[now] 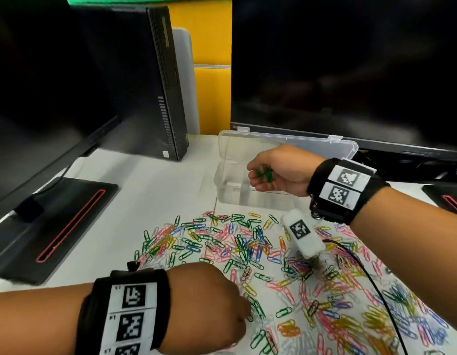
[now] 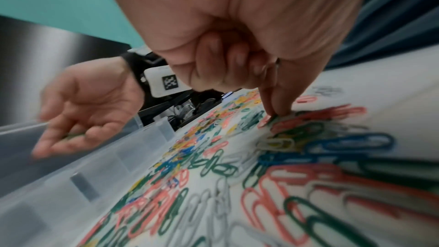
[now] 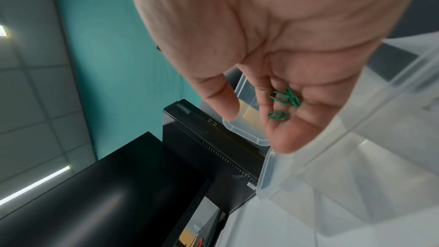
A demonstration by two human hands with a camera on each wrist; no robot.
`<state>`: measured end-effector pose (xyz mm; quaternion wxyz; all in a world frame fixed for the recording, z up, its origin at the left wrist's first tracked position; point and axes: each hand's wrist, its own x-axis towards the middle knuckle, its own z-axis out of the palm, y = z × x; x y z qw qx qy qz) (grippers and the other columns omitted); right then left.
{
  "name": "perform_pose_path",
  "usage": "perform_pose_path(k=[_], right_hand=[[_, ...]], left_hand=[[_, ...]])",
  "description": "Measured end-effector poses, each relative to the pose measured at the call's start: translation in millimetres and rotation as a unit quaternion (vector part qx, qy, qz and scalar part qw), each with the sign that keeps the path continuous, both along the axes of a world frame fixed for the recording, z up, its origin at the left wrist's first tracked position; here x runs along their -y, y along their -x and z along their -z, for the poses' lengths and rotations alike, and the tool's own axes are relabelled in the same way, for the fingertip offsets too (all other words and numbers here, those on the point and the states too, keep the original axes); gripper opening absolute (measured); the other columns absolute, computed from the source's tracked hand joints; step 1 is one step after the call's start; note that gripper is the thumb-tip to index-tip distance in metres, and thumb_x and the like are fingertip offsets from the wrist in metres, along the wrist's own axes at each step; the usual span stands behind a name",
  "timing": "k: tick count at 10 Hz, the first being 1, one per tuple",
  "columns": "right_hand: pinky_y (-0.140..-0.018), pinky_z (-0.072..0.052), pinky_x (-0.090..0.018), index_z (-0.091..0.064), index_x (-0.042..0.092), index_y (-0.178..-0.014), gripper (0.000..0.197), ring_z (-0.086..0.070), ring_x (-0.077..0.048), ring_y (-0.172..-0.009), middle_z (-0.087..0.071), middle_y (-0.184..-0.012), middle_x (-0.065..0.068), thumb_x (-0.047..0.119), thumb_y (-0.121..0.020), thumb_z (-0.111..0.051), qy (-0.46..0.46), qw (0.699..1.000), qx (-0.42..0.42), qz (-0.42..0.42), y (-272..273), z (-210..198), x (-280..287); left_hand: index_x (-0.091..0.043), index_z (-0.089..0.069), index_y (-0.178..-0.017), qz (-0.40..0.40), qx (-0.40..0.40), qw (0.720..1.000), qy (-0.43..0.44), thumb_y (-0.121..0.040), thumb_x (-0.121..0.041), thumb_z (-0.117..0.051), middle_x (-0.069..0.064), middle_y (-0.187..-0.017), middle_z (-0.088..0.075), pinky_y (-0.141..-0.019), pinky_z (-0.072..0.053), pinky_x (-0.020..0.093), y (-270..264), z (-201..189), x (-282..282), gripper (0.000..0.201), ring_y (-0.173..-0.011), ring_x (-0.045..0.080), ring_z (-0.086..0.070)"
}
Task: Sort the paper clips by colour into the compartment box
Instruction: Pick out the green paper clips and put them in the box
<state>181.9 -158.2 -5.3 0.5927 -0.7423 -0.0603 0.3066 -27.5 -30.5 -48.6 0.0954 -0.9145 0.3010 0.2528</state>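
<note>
Several coloured paper clips [image 1: 248, 242] lie scattered over the white table in front of a clear compartment box [image 1: 235, 201] with its lid [image 1: 286, 142] raised. My right hand [image 1: 258, 175] hovers over the box's left end, palm up and fingers loosely extended, with a few green clips [image 1: 264, 174] lying on them. The right wrist view shows those green clips [image 3: 285, 98] on the fingers of my right hand [image 3: 261, 129], above the box [image 3: 356, 138]. My left hand [image 1: 248, 313] is down in the pile. Its thumb and forefinger pinch a green clip [image 2: 273, 117]; the other fingers of my left hand [image 2: 276, 114] are curled.
A black monitor [image 1: 350, 60] stands right behind the box, and a second monitor's base [image 1: 56, 226] lies at the left. A black PC tower [image 1: 168, 85] stands at the back. A black cable [image 1: 363, 272] crosses the clips at the right.
</note>
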Motion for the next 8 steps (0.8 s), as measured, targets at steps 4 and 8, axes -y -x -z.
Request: perform_pose_path(k=[4,8], right_hand=[[-0.104,-0.048,-0.042,-0.054,0.003,-0.113,0.046,-0.061,-0.033,-0.114,-0.062,-0.121,-0.024,0.046,-0.098,-0.058,-0.03,0.998,-0.043,-0.017,-11.6,-6.6,-37.4],[-0.064,-0.044,-0.014,-0.068,0.024,-0.089,0.007,-0.061,-0.003,-0.074,-0.067,-0.079,0.012,0.023,-0.093,-0.062,0.27,0.838,0.379,-0.284,73.0,-20.0,51.3]], left_hand=[[-0.017,-0.048,-0.075,-0.445,-0.016,0.743,0.5,-0.102,-0.039,-0.051,-0.008,-0.058,-0.045,-0.043,-0.029,0.022,-113.2,-26.2,-58.2,0.035,-0.046,0.008,-0.036],[-0.01,-0.067,-0.108,-0.482,-0.027,0.625,0.614,-0.097,-0.015,-0.059,0.007,-0.101,-0.058,-0.077,-0.045,0.027,-163.0,-39.8,-58.6,0.015,-0.09,0.02,-0.054]])
